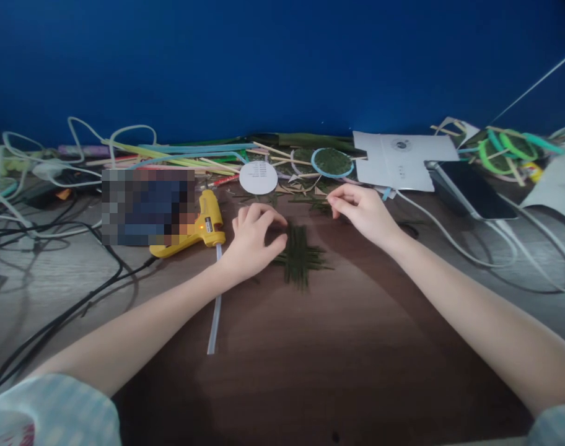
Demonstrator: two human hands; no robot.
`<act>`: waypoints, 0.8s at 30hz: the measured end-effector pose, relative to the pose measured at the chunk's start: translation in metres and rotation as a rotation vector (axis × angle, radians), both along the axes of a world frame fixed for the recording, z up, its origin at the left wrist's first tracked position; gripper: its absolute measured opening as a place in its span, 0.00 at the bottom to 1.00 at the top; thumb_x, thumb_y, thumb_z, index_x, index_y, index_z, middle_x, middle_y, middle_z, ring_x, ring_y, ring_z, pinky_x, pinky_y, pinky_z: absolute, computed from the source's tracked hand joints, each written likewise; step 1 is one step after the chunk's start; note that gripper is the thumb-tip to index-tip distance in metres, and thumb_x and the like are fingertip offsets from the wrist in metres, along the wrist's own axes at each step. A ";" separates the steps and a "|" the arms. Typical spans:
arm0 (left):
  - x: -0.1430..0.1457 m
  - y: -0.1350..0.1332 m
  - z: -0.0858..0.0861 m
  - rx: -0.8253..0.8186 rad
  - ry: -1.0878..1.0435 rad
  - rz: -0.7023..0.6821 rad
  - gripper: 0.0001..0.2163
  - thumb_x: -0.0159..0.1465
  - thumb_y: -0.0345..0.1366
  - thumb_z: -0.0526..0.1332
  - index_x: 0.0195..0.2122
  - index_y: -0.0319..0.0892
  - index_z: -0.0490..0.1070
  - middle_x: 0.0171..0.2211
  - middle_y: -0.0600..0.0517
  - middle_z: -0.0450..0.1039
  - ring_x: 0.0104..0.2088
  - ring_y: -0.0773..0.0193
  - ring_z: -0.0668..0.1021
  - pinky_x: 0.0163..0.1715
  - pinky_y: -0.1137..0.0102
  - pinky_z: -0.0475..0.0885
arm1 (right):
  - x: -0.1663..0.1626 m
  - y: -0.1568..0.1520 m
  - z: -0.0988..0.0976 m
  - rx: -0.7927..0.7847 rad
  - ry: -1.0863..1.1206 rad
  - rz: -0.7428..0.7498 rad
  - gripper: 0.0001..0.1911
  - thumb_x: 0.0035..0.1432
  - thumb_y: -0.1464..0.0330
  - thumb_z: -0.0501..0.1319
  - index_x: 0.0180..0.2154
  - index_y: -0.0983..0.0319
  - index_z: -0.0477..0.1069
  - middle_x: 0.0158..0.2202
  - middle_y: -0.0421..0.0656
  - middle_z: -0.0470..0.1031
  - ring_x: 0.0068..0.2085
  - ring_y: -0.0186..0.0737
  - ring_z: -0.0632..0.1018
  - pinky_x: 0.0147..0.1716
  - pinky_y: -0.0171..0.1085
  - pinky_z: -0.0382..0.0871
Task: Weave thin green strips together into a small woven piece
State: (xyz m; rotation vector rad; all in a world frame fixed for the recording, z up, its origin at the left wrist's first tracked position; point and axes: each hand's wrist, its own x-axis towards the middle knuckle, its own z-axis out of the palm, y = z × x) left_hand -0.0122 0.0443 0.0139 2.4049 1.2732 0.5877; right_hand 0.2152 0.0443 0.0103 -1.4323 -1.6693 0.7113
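Observation:
A small criss-cross mat of dark green strips (298,257) lies flat on the brown tabletop between my hands. At its left edge is my left hand (252,241), its fingers bent and the thumb apart from the index finger. My right hand (363,214) is beyond the mat to the right, with thumb and fingertips pinched together. Whatever is in that pinch is too small or hidden to make out. Loose green strips (310,200) lie close to its fingertips. A yellow glue gun (210,217) with a clear glue stick (215,310) stands left of my left hand.
Along the blue wall (282,62) lie a white round card (258,178), a blue-rimmed green disc (332,162), thin sticks and a white paper piece (398,161). A phone (473,189) with white cables rests at right. Black cables (78,303) and a pixelated area occupy the left.

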 end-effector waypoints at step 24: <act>0.002 0.000 -0.004 0.049 0.169 -0.069 0.24 0.53 0.43 0.62 0.51 0.44 0.65 0.51 0.47 0.60 0.52 0.49 0.61 0.50 0.54 0.58 | -0.006 -0.001 -0.005 0.038 0.002 0.016 0.06 0.56 0.68 0.55 0.29 0.62 0.67 0.20 0.38 0.68 0.25 0.34 0.70 0.31 0.37 0.62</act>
